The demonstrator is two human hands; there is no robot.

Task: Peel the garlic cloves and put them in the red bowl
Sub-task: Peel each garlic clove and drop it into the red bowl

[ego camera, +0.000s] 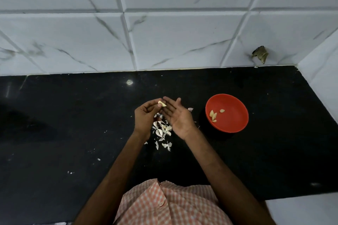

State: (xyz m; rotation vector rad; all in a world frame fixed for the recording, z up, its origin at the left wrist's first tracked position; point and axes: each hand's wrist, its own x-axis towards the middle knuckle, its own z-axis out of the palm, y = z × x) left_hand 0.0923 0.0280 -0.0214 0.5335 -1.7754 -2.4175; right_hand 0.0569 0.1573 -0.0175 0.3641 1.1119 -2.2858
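In the head view, one red bowl (236, 126) is seen standing on the black countertop (73, 124), to the right of both hands and apart from them. Inside it about five peeled cloves (213, 115) can be counted: four lie overlapping near the left wall, so their number is not certain, and one lies a little apart. One more garlic clove (162, 104) is pinched between the thumb and curled fingers of the left hand (146, 118), raised above the counter. The right hand (178, 118) is held flat, palm up with its fingers straight, and nothing is gripped by it; its fingertips lie just beside the pinched clove, and whether contact is made cannot be told. A scattered pile of papery skins (162, 130), too many to count, is spread beneath and between the hands, and one single pale piece (190, 109) lies between the right hand and the bowl.
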